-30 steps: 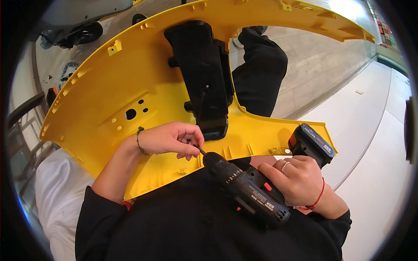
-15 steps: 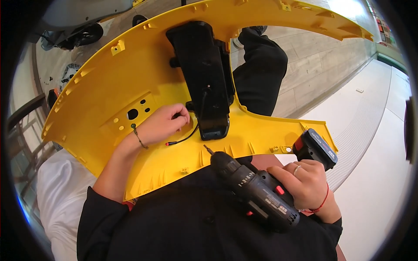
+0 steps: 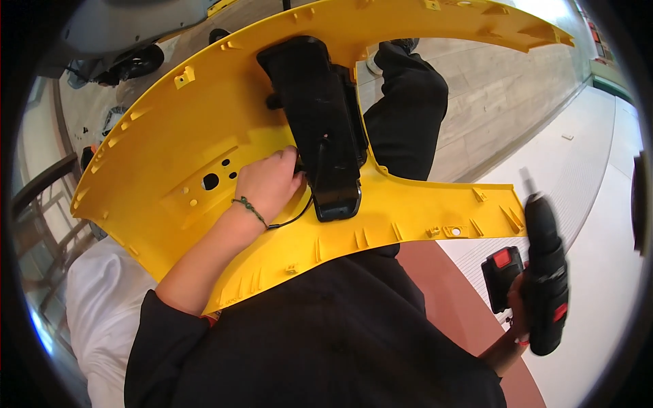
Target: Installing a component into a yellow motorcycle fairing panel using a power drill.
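Observation:
A large curved yellow plastic panel (image 3: 422, 197) lies across my lap, its ribbed inner side up. Fixed to its middle is a long black plastic housing (image 3: 320, 102), from which a thin black cable (image 3: 297, 216) runs toward my left wrist. My left hand (image 3: 269, 180) is closed, fingertips curled at the housing's left edge; what they pinch is hidden. On the right, beyond the panel's end, my right hand (image 3: 519, 309) grips a black cordless drill (image 3: 546, 279) with red details. Its bit points up and away, blurred by motion.
A white ridged surface (image 3: 578, 156) stretches along the right, with a reddish-brown seat (image 3: 442, 299) beside my lap. My black-trousered leg (image 3: 411, 115) shows beyond the panel over a wood-look floor (image 3: 476, 115). White cloth (image 3: 102, 292) lies at left; a grey vehicle part (image 3: 129, 24) stands behind.
My right hand has swung the drill right, from over my lap to beyond the panel's end, turning it upright. My left hand has moved slightly up and right against the housing's edge.

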A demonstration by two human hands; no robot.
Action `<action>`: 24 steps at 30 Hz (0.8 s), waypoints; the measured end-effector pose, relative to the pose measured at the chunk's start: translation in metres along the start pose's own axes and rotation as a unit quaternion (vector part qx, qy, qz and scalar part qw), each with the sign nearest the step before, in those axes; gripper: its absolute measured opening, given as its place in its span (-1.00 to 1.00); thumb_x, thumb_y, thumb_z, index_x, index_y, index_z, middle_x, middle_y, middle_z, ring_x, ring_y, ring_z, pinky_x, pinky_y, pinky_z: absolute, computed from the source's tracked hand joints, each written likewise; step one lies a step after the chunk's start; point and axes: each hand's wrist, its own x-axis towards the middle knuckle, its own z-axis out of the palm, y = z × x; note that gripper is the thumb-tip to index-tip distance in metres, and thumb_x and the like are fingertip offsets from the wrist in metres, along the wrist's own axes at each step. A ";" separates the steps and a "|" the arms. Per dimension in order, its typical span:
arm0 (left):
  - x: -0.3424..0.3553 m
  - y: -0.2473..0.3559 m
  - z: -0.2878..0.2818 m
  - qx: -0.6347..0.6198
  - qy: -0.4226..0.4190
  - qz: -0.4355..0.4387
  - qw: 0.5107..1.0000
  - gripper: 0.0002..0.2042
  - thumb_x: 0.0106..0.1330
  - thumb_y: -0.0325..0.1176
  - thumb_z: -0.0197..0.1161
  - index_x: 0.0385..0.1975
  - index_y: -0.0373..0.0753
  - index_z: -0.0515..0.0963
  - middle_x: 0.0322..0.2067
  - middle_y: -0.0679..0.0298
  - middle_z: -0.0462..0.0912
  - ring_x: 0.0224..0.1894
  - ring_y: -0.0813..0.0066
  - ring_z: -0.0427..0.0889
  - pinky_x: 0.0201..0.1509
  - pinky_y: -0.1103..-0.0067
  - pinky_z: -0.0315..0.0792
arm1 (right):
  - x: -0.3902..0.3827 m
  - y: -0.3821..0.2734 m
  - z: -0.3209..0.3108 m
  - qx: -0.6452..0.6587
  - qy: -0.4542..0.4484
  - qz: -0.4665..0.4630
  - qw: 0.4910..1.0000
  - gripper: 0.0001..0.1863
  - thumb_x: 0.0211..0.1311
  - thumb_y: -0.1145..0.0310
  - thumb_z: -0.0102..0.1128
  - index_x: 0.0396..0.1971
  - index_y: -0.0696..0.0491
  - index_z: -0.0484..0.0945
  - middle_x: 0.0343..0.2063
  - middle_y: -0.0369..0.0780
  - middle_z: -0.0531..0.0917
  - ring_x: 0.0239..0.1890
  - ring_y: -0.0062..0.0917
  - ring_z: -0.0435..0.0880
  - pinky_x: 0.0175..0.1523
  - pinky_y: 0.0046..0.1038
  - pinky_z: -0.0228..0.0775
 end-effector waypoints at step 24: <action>0.005 0.018 0.019 0.150 -0.049 -0.056 0.986 -0.79 0.00 -0.32 0.28 -0.49 -0.37 0.54 -0.43 0.01 0.61 -0.34 0.05 0.59 -0.27 0.32 0.46 | 0.120 0.003 0.253 0.745 -0.039 0.203 0.634 -0.77 0.13 0.25 0.12 -0.43 0.13 0.52 -0.62 -0.26 0.57 -0.63 -0.55 0.52 -0.50 -0.53 0.39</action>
